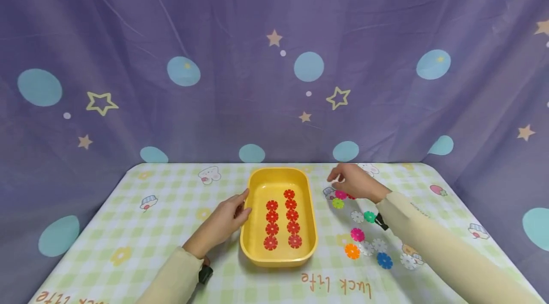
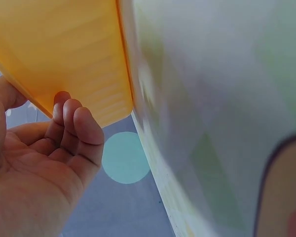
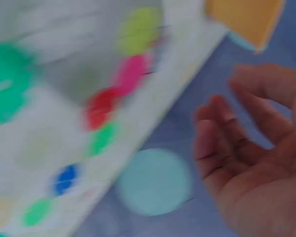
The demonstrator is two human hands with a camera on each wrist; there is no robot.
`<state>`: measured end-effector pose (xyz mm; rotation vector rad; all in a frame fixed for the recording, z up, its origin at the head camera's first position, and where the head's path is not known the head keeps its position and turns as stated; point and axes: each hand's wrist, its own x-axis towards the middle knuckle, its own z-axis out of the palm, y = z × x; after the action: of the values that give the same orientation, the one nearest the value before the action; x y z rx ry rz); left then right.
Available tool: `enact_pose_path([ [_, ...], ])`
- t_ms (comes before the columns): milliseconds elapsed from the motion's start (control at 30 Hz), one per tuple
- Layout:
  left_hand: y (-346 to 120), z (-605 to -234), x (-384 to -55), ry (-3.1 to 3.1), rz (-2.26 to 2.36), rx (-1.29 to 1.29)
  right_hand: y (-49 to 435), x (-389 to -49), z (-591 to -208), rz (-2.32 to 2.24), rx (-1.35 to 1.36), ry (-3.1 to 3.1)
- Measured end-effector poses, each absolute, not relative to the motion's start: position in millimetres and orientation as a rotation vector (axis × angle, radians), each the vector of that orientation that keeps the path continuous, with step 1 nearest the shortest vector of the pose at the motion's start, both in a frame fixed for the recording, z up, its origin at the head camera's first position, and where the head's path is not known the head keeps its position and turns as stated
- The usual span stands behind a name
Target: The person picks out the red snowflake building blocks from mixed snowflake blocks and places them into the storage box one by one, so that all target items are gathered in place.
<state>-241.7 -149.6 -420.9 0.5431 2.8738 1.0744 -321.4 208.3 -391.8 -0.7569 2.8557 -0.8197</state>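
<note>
A yellow tray [image 1: 260, 192] lies lengthwise in front of me, with red notched plastic discs [image 1: 272, 217] in two columns on its floor. My left hand [image 1: 219, 220] grips the tray's left side; in the left wrist view the thumb is up at the rim and the fingers [image 2: 86, 126] curl against the outer wall. To the tray's right, my right hand [image 1: 355, 181] hovers above the far part of the table, fingers loosely bent and nothing between them. Just below it are a pink disc [image 1: 340, 194], a lime disc [image 1: 338, 203] and a partly hidden red disc [image 3: 100, 108].
More loose discs lie right of the tray: green [image 1: 369, 217], orange [image 1: 352, 251], blue [image 1: 384, 260], pink and several whitish ones. The right forearm [image 1: 433, 247] passes over this side. A checked cloth [image 1: 163, 232] covers the table; a purple curtain [image 1: 240, 113] hangs behind its far edge.
</note>
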Motion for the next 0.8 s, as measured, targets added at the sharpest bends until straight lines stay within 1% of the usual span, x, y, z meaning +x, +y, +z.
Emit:
enact_pose_path([
  [133,-149.9,-421.4,-241.4,2.872,1.073,0.538,241.8,-320.1,-415.5,-0.739,-0.603,2.822],
  [233,-150.6,-421.7,-241.2,2.875,1.074,0.544,256.4,-320.1,-429.7,-0.746,-0.571,2.817],
  [533,-151.2,-421.2,-241.4,2.886,1.081,0.579,259.7,-322.6,-436.4,-0.780,-0.488,2.811],
  [800,-151.4,-421.8,-241.7,2.883,1.078,0.582,264.3,-330.9,-440.4,-0.844,-0.491,2.721],
])
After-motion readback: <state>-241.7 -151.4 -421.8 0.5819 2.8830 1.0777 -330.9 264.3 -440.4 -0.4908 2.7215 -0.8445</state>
